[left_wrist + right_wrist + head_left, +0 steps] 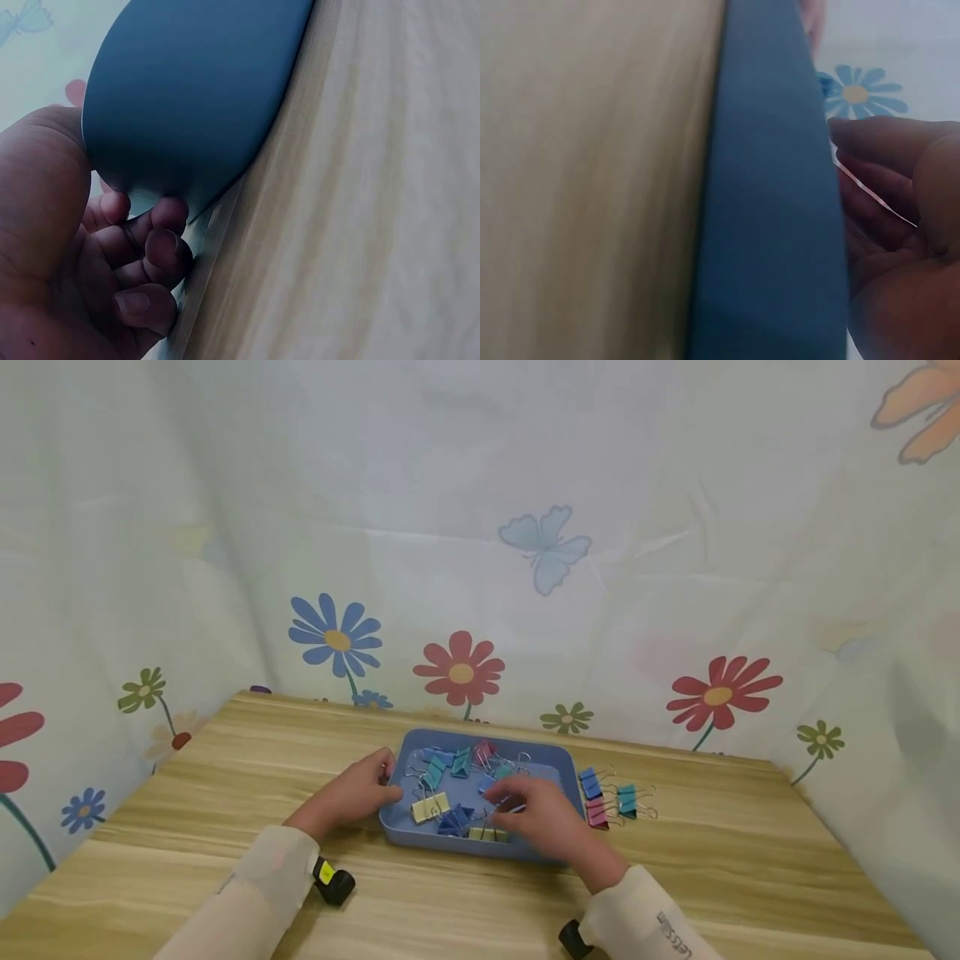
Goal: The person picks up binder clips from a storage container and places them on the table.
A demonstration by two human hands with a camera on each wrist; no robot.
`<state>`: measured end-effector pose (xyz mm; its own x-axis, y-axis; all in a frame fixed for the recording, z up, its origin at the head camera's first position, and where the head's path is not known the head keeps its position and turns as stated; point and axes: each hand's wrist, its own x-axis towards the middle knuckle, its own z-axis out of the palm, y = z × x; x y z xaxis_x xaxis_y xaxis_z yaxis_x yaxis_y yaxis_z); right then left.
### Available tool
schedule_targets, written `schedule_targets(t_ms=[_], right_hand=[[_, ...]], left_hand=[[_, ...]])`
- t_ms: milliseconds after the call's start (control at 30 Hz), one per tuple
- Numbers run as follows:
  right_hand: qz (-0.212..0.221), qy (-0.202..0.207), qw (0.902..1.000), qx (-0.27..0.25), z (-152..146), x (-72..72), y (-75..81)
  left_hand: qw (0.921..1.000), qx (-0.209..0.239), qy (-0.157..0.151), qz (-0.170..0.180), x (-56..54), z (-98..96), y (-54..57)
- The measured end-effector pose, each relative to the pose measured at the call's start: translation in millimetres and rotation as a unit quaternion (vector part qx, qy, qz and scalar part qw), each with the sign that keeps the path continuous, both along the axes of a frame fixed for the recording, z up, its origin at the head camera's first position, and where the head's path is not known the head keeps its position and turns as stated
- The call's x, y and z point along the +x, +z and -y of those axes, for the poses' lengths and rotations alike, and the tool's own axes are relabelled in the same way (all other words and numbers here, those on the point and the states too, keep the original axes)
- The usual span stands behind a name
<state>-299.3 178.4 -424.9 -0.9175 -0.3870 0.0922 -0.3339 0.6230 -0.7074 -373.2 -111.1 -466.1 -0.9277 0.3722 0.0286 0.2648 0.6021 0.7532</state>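
Note:
A blue rectangular tray [405, 835] lies on the wooden table with several binder clips inside. My left hand [358, 787] holds the tray's left end. Its thumb lies at the rim and its fingers curl against the outer wall, as the left wrist view shows around the tray [195, 97]. Over the tray's right half is my right hand [542, 814], its fingers bent and spread from the thumb, with no clip visible between them. Below it are a yellow clip [487, 835] and a dark blue clip [455, 820]. In the right wrist view, the tray wall [772, 187] partly hides the right hand [900, 210].
Right of the tray, a blue clip [591, 783], a pink clip [597, 812] and a teal clip [627, 801] lie close together on the table [720, 852]. A flowered curtain [390, 527] hangs behind and beside the table.

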Motion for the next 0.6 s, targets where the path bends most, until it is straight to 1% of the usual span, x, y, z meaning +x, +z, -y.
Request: schedule_targets(t_ms=[100,233,333,500,600], right_hand=[[-0.016,0.003,0.9995,0.026,5,0.3,-1.9],[-0.023,-0.016,0.9986,0.044,6,2.6,0.8],[-0.018,-0.025,0.9983,0.049,3,4.0,5.5],[-0.024,-0.024,0.9981,0.052,-4,5.5,10.5],[-0.025,-0.036,0.9975,0.055,-7,7.1,13.7]], left_hand=[[1.0000,0.001,0.003,0.001,0.6,-0.3,-0.1],[1.0000,0.002,0.004,0.004,0.4,-3.0,0.1],[1.0000,0.000,0.007,0.004,-0.5,-4.1,-0.3],[0.9999,-0.001,0.012,0.004,-1.7,-3.2,-2.0],[0.9999,0.000,0.013,0.004,-1.4,-1.1,-2.9]])
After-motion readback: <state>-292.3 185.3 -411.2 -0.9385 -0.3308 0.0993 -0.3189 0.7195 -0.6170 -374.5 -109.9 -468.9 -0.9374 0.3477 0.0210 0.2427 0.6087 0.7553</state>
